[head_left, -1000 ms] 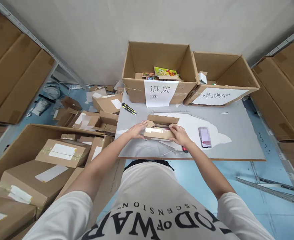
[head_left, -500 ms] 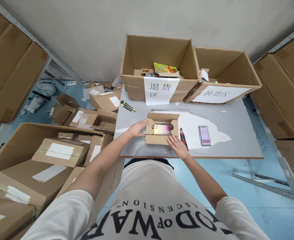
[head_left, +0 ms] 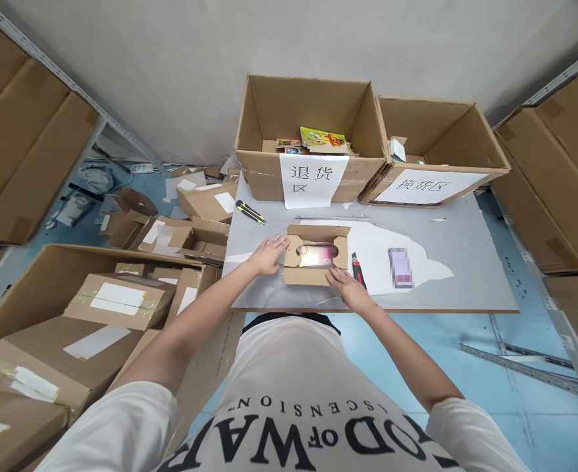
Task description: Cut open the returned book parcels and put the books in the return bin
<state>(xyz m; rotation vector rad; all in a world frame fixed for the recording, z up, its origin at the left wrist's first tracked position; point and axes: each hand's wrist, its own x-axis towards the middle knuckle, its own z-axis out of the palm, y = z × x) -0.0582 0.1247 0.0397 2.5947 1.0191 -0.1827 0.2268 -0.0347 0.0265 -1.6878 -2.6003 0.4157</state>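
A small cardboard box (head_left: 313, 274) lies on the grey table (head_left: 466, 288) with its flaps spread. Inside it shows a pink and orange packet (head_left: 317, 255). My left hand (head_left: 268, 254) rests flat against the box's left flap. My right hand (head_left: 348, 289) presses on the box's near right corner. A red and black utility knife (head_left: 357, 269) lies just right of the box, beside my right hand.
Two big open cartons stand at the table's back: one (head_left: 311, 134) with books inside and a paper sign, another (head_left: 436, 147) on the right. A yellow knife (head_left: 250, 212), a phone (head_left: 400, 267) and white paper lie on the table. Sealed parcels (head_left: 116, 298) fill the floor left.
The box's flaps went from nearly closed to spread, showing the packet. My right hand slid from the top flap to the near corner, uncovering the red knife.
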